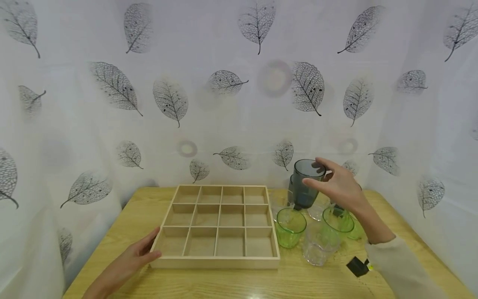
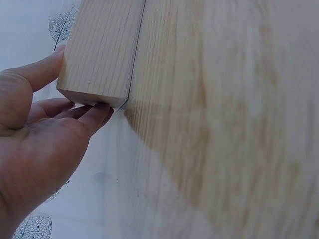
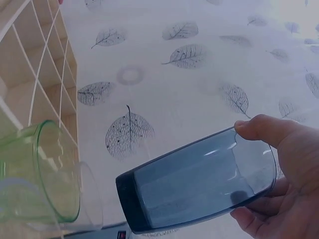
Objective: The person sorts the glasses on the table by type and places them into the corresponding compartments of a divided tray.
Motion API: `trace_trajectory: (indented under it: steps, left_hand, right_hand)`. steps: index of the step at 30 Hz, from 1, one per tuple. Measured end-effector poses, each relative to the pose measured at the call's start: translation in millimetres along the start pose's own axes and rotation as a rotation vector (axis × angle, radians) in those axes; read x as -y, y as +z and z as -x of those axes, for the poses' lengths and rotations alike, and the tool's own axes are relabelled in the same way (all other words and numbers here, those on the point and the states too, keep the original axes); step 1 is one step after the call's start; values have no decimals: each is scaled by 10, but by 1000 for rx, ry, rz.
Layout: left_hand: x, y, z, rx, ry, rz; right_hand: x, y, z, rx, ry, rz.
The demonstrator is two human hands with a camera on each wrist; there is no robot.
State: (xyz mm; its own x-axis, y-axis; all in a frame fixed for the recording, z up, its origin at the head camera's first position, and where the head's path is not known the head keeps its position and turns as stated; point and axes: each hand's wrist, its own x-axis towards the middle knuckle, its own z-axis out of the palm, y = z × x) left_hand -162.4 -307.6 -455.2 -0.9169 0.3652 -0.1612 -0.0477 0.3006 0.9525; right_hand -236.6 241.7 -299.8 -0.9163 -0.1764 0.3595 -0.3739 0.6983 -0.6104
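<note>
My right hand [image 1: 337,185] grips a blue-grey drinking glass [image 3: 199,179] near its rim, thumb on one side and fingers on the other. In the head view that glass is held up over the group of glasses at the right, slightly tilted. At the near left corner of a wooden compartment tray [image 1: 214,263], my left hand [image 1: 130,259] pinches the edge. Its thumb and fingers [image 2: 94,117] lie on different faces of the corner in the left wrist view. The tray's compartments hold nothing.
Right of the tray stand a green glass [image 1: 289,234], another green glass [image 1: 337,222], a clear glass [image 1: 317,249] and several more, some overlapping. A small black object [image 1: 357,266] lies on the wooden table [image 1: 209,286] near the right sleeve. A leaf-patterned curtain [image 1: 209,124] surrounds the table.
</note>
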Motion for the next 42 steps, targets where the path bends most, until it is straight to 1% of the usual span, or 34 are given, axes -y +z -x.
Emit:
trace_trajectory:
  steps: [5,10,15,19,24,28,32,35,38,42]
  left_hand:
    - [-7,-10,12,-4,18,-8]
    - [8,-15,23,-8,39,-12]
    - [18,-15,34,-6,31,-26]
    - [7,-21,37,-5,27,-26]
    - [-15,-21,30,-20,8,-24]
    - [-24,-20,28,-16,5,-24]
    - [-12,-17,30,-4,18,-10]
    - [-2,-12,30,2,25,0]
    - [-10,-4,20,5,14,5]
    - [-7,14,9,-8,17,3]
  right_hand:
    - [130,120,-111,11,-35,-15]
    - [204,314,-247,56,-43,-75]
    - [285,563,-360,86,-49,-109]
    - [400,764,-448,102,-70,-110]
    - [529,992,-557,133,-71,-108]
    - [598,1173,-647,138,-61,-121]
    - [667,1333,-720,151,-50,-156]
    - [717,1431,-771,163,-46,-174]
    - [754,1509,-829,161,-52,-179]
    - [792,1616,-920,150,-52,-182]
